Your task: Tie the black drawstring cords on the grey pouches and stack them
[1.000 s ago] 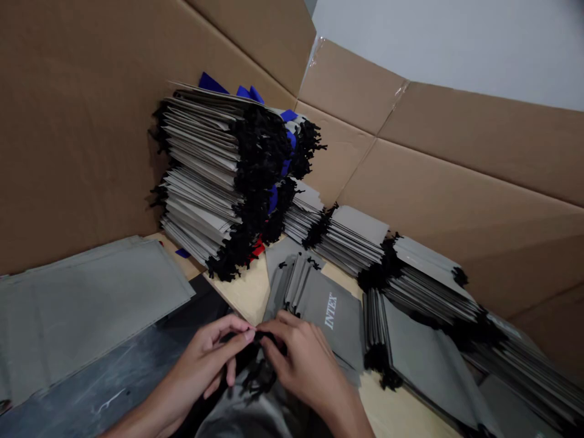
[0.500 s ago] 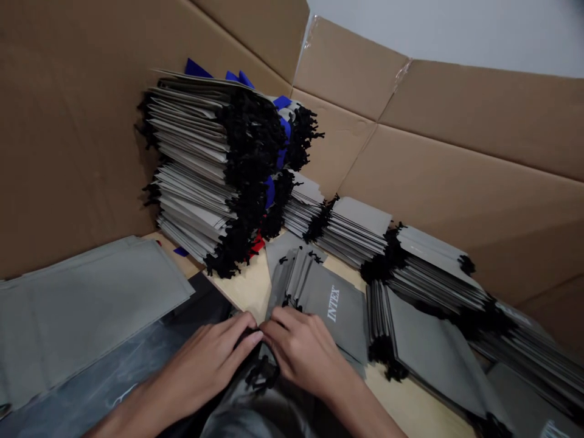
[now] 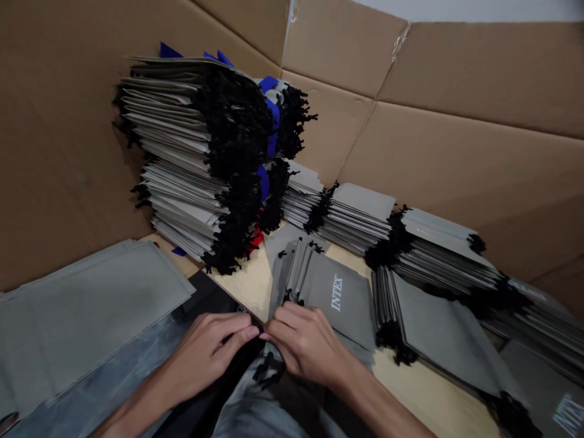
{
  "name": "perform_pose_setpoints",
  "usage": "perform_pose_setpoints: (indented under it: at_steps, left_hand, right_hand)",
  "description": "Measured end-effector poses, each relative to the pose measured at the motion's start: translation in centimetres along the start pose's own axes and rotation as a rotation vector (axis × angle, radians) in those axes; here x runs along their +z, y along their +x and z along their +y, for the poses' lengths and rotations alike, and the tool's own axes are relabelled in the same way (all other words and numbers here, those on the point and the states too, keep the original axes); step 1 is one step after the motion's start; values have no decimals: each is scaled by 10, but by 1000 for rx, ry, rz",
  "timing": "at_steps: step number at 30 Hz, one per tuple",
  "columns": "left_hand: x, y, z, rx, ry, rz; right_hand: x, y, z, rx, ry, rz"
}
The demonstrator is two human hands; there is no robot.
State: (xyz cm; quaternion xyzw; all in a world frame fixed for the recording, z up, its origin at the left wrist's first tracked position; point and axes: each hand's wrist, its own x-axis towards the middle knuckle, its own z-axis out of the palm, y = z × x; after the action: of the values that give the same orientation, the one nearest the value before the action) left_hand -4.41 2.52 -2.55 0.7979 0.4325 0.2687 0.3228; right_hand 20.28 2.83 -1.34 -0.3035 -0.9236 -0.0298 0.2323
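Observation:
My left hand (image 3: 221,344) and my right hand (image 3: 303,340) meet low in the middle, thumbs and fingers pinched, with a small gap between their tips. They appear to grip a thin black cord (image 3: 261,334), mostly hidden by the fingers. Just below hang the knotted black cord ends (image 3: 269,370) of grey fabric on my lap. Right behind my right hand lies a grey drawstring pouch (image 3: 335,298) printed INTEX, with several folded pouches (image 3: 298,274) beside it on the wooden table (image 3: 244,283).
A tall stack of grey pouches (image 3: 177,128) with black cords and blue strips (image 3: 274,128) stands at back left. Several lower pouch stacks (image 3: 360,213) run along the cardboard wall (image 3: 438,146) to the right. Flat grey sheets (image 3: 95,310) lie at left over dark plastic (image 3: 137,353).
The fingertips of my two hands have drawn slightly apart. The camera view has tilted down a little; the stacks have not been moved.

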Motion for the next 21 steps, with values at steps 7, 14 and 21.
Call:
perform_pose_setpoints:
  at_steps: [7, 14, 21]
  left_hand:
    - [-4, 1, 3, -45, 48, -32]
    - [0, 2, 14, 10, 219, -108]
    - [-14, 7, 11, 116, 161, -146]
  right_hand:
    - [2, 0, -2, 28, -13, -1]
    - [3, -1, -1, 5, -77, -46]
    - [1, -1, 0, -24, 8, -80]
